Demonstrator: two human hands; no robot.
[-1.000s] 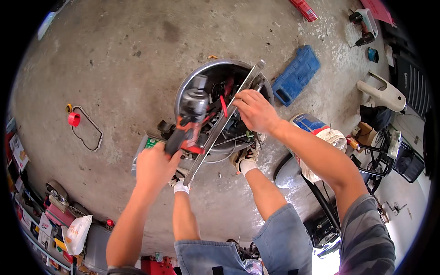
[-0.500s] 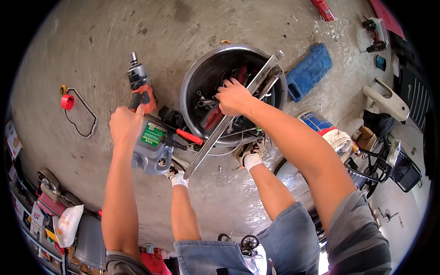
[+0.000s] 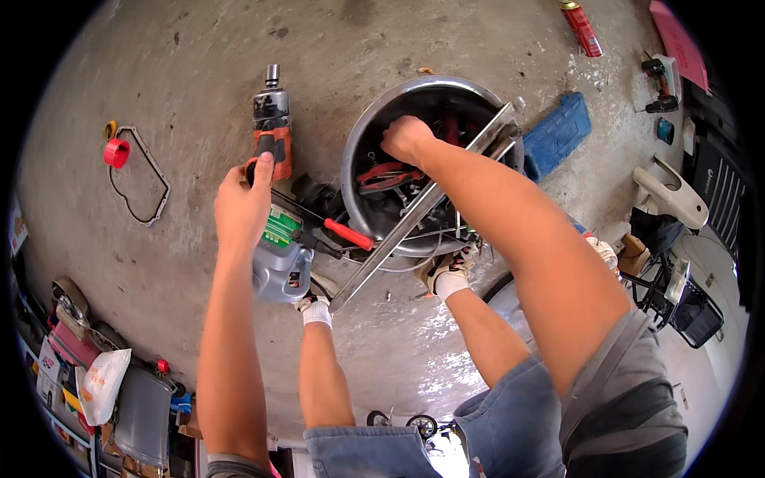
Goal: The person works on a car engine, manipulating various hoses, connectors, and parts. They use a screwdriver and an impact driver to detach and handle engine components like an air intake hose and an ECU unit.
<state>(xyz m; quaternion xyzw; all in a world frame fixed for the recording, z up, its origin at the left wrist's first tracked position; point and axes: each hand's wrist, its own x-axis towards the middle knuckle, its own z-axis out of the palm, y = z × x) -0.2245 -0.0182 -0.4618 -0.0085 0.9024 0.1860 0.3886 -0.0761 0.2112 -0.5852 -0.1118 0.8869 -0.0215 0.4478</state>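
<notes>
My left hand (image 3: 243, 203) is closed round the handle of an orange and black impact wrench (image 3: 272, 139), with a socket on its nose pointing away from me. It is left of a round metal basin (image 3: 356, 127) full of tools. My right hand (image 3: 408, 139) reaches into the basin's far left part with its fingers curled; anything in them is hidden. Red-handled pliers (image 3: 386, 177) lie just nearer than that hand, among wrenches and other metal parts. A long metal bar (image 3: 398, 231) rests slantwise across the basin, under my right forearm.
A grey jug (image 3: 283, 271) and a red-handled screwdriver (image 3: 348, 233) are left of the basin, by my feet. To its right lies a blue plastic case (image 3: 558, 135). A thin gasket (image 3: 151, 159), a red tape roll (image 3: 116, 153) and a red spray can (image 3: 582, 30) lie farther out.
My right hand has moved toward the far left of the basin, fingers now curled. The red-handled pliers, blurred before, lie still and farther in. The impact wrench has swung straighter. The view has shifted.
</notes>
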